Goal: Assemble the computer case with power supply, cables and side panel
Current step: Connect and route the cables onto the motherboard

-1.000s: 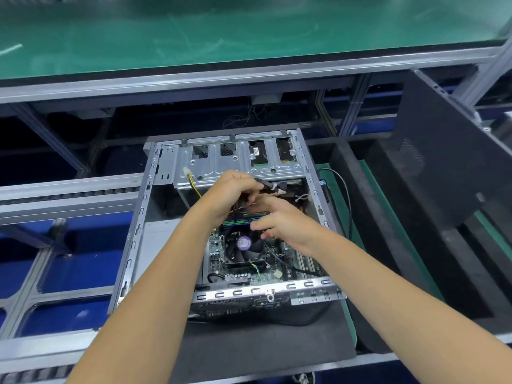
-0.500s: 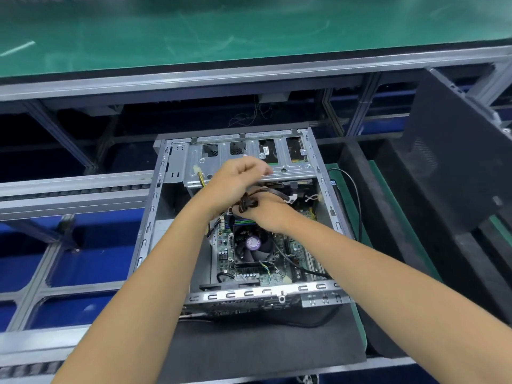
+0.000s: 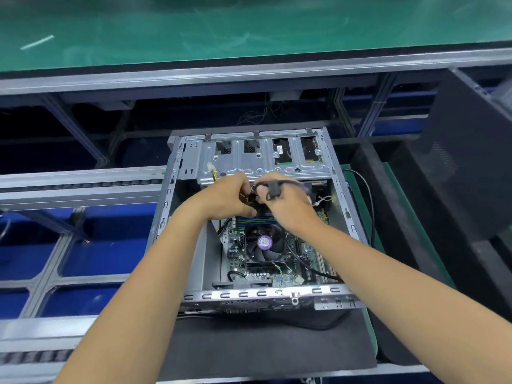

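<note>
A green bench top fills the far side of the view, edged by a metal rail, with blue bins under the frame on the left. Nearer, a black foam mat carries the open computer case, which lies on its side with the open face up, at the mat's far edge. A dark side panel leans tilted just beyond the mat's right edge, apart from the case. Inside the case, a metal drive cage runs along the far wall, and the circuit board lies on the floor with a black cooling fan bearing a purple sticker at its middle. Both arms reach in over the fan. The left hand has its fingers curled round a black cable just below the drive cage. The right hand, touching the left, also grips that cable, which loops over its knuckles. A thin black cord trails outside the case's right wall.
</note>
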